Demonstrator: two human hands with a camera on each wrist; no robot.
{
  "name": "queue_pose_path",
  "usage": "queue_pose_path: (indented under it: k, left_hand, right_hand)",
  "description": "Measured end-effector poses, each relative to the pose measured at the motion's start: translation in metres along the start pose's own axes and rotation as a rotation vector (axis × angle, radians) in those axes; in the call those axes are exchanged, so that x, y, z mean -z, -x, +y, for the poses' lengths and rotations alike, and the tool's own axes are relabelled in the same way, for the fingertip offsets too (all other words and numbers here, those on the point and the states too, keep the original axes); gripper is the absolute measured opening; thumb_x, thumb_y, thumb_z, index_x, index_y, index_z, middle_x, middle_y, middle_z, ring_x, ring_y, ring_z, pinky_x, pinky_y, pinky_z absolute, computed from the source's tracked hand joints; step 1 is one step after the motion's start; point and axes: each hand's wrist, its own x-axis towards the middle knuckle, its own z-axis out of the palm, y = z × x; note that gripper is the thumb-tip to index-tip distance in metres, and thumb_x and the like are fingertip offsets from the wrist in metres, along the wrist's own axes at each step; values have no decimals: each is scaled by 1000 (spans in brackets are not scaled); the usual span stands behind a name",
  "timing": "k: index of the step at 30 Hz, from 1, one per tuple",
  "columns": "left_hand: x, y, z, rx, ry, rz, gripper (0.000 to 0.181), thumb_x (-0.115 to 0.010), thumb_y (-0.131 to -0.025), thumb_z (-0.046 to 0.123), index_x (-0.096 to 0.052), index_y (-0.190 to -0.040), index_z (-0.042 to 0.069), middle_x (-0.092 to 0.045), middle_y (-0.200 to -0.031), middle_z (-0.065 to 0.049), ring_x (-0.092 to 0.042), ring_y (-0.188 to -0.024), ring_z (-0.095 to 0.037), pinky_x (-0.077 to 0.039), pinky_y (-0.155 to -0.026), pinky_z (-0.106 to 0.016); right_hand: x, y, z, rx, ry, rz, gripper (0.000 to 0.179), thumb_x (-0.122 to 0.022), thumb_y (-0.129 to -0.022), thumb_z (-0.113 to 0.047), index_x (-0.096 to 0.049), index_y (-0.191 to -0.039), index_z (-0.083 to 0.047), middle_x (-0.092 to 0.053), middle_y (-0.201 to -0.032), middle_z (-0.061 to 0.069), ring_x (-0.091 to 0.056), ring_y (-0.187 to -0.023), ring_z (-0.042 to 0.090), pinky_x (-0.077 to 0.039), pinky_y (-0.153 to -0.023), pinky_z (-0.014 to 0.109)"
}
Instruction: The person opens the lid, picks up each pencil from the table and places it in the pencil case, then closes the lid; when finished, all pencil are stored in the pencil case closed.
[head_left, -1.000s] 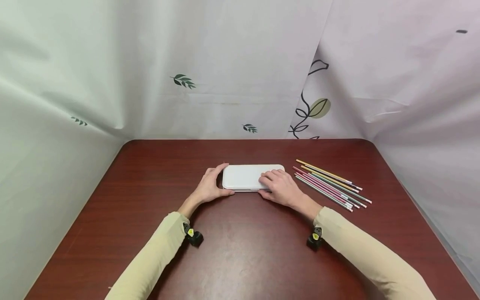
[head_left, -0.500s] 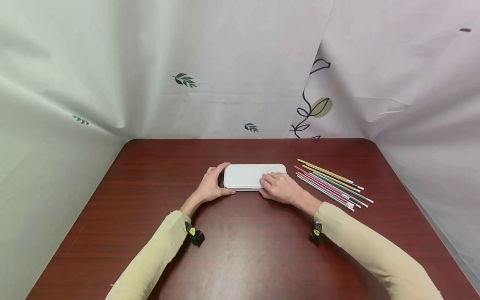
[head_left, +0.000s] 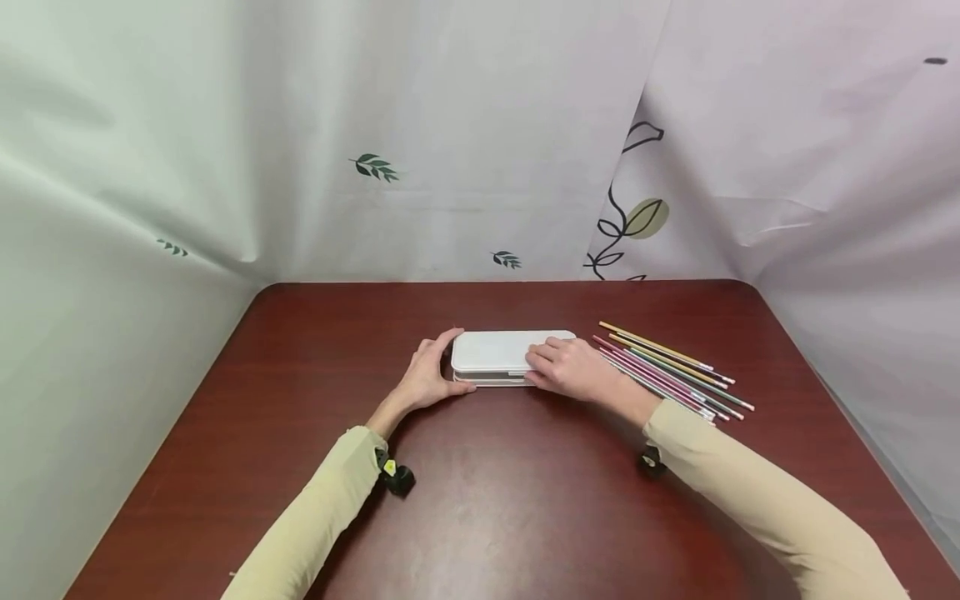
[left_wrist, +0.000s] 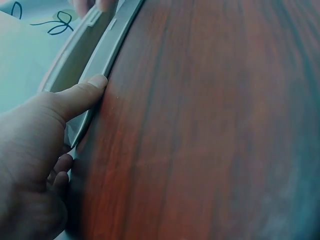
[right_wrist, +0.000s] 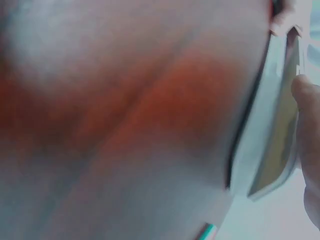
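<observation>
A white pencil case (head_left: 491, 350) lies on the table, its lid partly raised along the front. My left hand (head_left: 426, 375) grips the case's left end, thumb on the front edge and fingers round the back corner. In the left wrist view the left thumb (left_wrist: 90, 90) presses the front of the lower half. My right hand (head_left: 568, 367) holds the lid near its right front, fingers curled on top and thumb under the edge. A gap between lid (right_wrist: 285, 135) and base (right_wrist: 257, 130) shows in the right wrist view. The case's inside is mostly hidden.
Several pencils (head_left: 675, 379) in yellow, pink, green and dark colours lie loosely side by side right of the case, partly behind the right forearm. Brown wooden table (head_left: 480, 492) with white, leaf-printed sheeting (head_left: 450, 142) hung at its back and sides.
The lid's front edge has risen from closed to a narrow gap, lifted by my right hand. My left hand keeps its grip on the left end.
</observation>
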Motion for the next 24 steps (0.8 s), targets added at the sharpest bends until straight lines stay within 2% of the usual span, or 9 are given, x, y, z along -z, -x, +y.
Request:
queue_pose_path:
  k: [5, 11, 13, 18, 21, 24]
  left_hand:
    - [-3, 1, -3, -6, 24, 16, 100, -94, -67, 30, -40, -150, 15, -58, -120, -12, -44, -114, -30, -37, -95, -51]
    - [-3, -1, -3, -15, 32, 36, 101, -95, -66, 30, -39, -149, 14, -56, -112, -13, -46, -109, -29, -37, -91, -49]
    - [-3, -1, -3, -13, 34, 35, 102, -95, -66, 30, -38, -149, 12, -56, -112, -13, -46, -109, -29, -37, -91, -49]
    - [-3, -1, -3, -23, 42, 29, 105, -94, -66, 28, -34, -150, 9, -60, -129, -13, -47, -112, -28, -33, -96, -49]
    - [-3, 0, -4, -42, 40, 22, 105, -93, -68, 28, -30, -149, 8, -57, -140, -11, -47, -113, -28, -30, -99, -49]
    - [-2, 1, -3, -50, 37, 18, 105, -93, -69, 28, -28, -149, 7, -55, -143, -9, -47, -113, -27, -29, -100, -48]
  right_hand:
    - [15, 4, 8, -70, -75, -11, 22, -81, -82, -18, -73, -97, -4, -72, -93, 9, -66, -79, 23, -55, -65, 36]
    - [32, 12, 20, -153, -91, 25, 16, -77, -81, -12, -74, -95, -5, -71, -89, 6, -64, -76, 24, -53, -59, 38]
    - [37, 13, 24, -187, -124, 36, 15, -77, -81, -9, -74, -95, -4, -71, -89, 6, -64, -77, 25, -53, -60, 39]
    - [47, 13, 33, -276, -253, 42, 14, -77, -82, -3, -75, -96, 0, -71, -91, 8, -66, -83, 26, -54, -70, 41]
    - [50, 13, 38, -337, -297, 37, 14, -76, -83, 0, -75, -97, 1, -72, -92, 10, -66, -84, 26, -53, -70, 41]
    - [50, 13, 42, -402, -329, 44, 15, -75, -84, 2, -75, -98, 3, -72, -92, 11, -67, -84, 26, -53, -70, 41]
